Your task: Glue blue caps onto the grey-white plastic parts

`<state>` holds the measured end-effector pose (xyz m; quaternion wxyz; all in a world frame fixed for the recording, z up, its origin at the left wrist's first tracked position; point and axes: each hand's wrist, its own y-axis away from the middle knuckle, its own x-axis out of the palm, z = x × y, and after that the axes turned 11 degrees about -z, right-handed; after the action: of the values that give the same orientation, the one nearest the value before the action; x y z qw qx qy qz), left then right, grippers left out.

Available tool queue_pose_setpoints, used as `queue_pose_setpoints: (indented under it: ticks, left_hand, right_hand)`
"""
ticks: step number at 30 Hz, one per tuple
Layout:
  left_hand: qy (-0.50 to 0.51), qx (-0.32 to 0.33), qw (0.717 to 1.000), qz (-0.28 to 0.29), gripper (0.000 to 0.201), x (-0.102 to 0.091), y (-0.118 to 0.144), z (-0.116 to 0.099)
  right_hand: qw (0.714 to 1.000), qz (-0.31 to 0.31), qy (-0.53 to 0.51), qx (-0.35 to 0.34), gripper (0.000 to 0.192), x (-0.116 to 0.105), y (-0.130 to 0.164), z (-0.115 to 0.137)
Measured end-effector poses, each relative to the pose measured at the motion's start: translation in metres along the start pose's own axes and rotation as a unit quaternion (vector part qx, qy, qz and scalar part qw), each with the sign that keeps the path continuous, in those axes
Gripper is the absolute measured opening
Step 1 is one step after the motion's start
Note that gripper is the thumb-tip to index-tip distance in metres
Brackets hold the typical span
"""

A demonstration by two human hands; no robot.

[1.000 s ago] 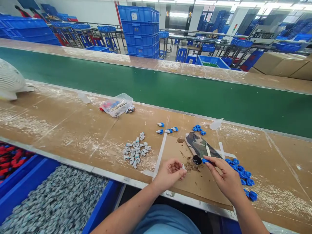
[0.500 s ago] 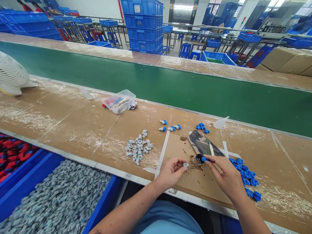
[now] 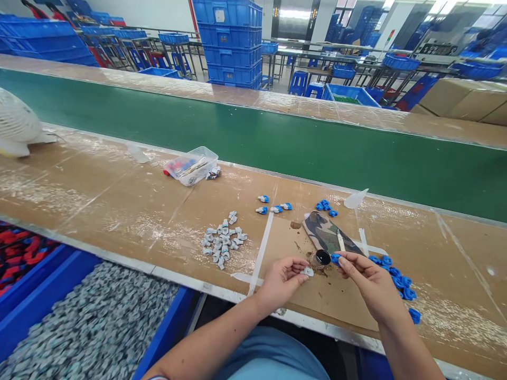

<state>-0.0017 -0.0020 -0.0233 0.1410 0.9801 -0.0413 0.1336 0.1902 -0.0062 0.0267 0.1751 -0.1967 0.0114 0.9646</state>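
Observation:
Between the fingertips of my left hand [image 3: 283,279] is a small grey plastic part [image 3: 307,271]. My right hand [image 3: 366,279] pinches a blue plastic part [image 3: 336,259], held just right of a small clear jar [image 3: 321,258] with dark contents. Behind the jar lies a camouflage-patterned pad [image 3: 328,232] with a pale, slim tool [image 3: 340,240] on it. Blue parts [image 3: 404,282] are heaped beside my right hand, partly hidden by it. Loose grey parts [image 3: 222,240] lie in a cluster to the left. Several joined blue-and-grey pieces [image 3: 276,209] sit farther back.
A clear plastic box [image 3: 192,166] stands on the cardboard-covered table [image 3: 119,200]. Beyond runs a green conveyor belt [image 3: 253,132]. Below the table's front edge at left is a blue bin [image 3: 158,338] full of grey parts, next to red parts [image 3: 24,253]. A white fan [image 3: 19,124] stands far left.
My right hand has drawn the blue part from over the jar's mouth to its right side. My left hand has shifted slightly right, with the grey part closer to the jar.

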Motion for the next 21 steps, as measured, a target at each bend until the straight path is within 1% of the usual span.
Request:
queue_pose_setpoints:
  ticks: [3, 7, 8, 11, 13, 16, 19, 21]
  left_hand:
    - [0.016, -0.002, 1.000, 0.004, 0.028, 0.000, 0.000, 0.001]
    - [0.020, -0.004, 1.000, 0.017, 0.030, 0.000, 0.001, 0.001]
    - [0.022, -0.004, 1.000, 0.018, 0.030, 0.000, 0.001, 0.001]
    - [0.032, 0.001, 0.999, 0.032, 0.031, -0.001, 0.002, 0.003]
    - [0.029, 0.008, 0.999, 0.044, 0.031, -0.002, 0.002, 0.005]
    - [-0.005, 0.020, 0.998, 0.057, 0.031, -0.004, 0.002, 0.005]
    - [-0.040, 0.032, 0.996, 0.074, 0.034, -0.005, 0.003, 0.003]
    - [-0.032, 0.019, 0.996, 0.086, 0.035, -0.005, 0.003, 0.001]
  right_hand:
    - [0.999, 0.029, -0.016, -0.009, 0.038, 0.001, 0.009, 0.005]
    - [0.995, 0.078, 0.011, -0.064, 0.030, 0.009, 0.023, 0.000]
    - [0.993, 0.078, 0.032, -0.082, 0.028, 0.011, 0.026, -0.001]
    - [0.984, 0.046, 0.101, -0.139, 0.024, 0.018, 0.032, -0.001]
    - [0.975, 0.038, 0.128, -0.179, 0.023, 0.020, 0.034, 0.001]
    - [0.960, 0.059, 0.143, -0.234, 0.021, 0.018, 0.032, 0.005]
    - [0.945, 0.091, 0.150, -0.276, 0.020, 0.012, 0.026, 0.008]
    - [0.939, 0.108, 0.151, -0.290, 0.019, 0.010, 0.024, 0.010]
